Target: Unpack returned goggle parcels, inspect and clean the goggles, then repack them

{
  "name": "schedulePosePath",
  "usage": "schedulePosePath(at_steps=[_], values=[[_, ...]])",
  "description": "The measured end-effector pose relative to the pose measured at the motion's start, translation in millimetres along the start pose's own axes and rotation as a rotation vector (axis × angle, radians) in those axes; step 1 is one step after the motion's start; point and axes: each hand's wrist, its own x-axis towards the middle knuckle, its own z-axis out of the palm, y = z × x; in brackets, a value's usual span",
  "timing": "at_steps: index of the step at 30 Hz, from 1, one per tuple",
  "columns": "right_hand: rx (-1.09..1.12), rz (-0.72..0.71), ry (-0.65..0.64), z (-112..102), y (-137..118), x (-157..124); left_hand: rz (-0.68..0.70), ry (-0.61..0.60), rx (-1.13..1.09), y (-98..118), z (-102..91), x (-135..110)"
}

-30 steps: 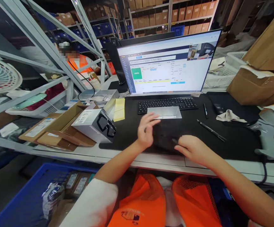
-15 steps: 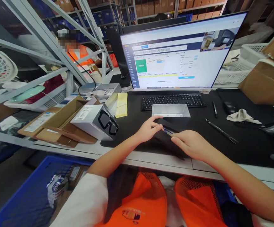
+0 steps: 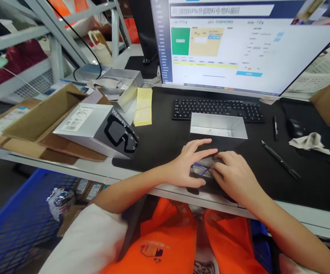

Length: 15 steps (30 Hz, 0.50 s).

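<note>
My left hand [image 3: 186, 165] is spread open at the front of the black desk mat, its fingers curving around one side of a small greyish pouch with blue lines [image 3: 202, 168]. Opposite it, my right hand [image 3: 235, 173] has its fingers bent and pressed on the pouch's right end. The hands partly cover the pouch, so its kind does not show. Just behind them stands an open silver box [image 3: 218, 125], its white inside visible. To the left, a closed silver-grey box with black goggles printed on it [image 3: 96, 127] leans on opened brown cardboard [image 3: 43, 114].
A keyboard [image 3: 219, 108] and a lit monitor [image 3: 224, 45] stand behind the box. Yellow slips [image 3: 143, 106] lie left of the keyboard. Pens [image 3: 280, 160], a mouse [image 3: 295, 127] and a crumpled cloth [image 3: 310, 142] are at right. A blue crate [image 3: 19, 205] sits below the desk.
My left hand has let go of the pouch and spread its fingers. The pouch now lies low between both hands. The view has moved closer and tilted down.
</note>
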Motion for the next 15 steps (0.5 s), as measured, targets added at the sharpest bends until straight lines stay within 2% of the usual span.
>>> schedulePosePath(at_steps=[2, 5, 11, 15], values=[[0.071, -0.040, 0.007, -2.2, 3.3, -1.5, 0.037, 0.011, 0.003, -3.9, 0.3, 0.3], [0.369, -0.026, 0.113, -5.4, 14.9, -5.5, 0.072, 0.056, -0.016, -10.0, 0.2, 1.5], [1.028, 0.248, 0.335, -7.2, 23.9, -18.1, 0.049, 0.040, -0.008, -10.4, -1.0, 3.1], [1.220, 0.371, 0.444, -11.8, 15.5, -20.6, -0.013, 0.005, -0.028, -5.7, 0.3, 2.6]])
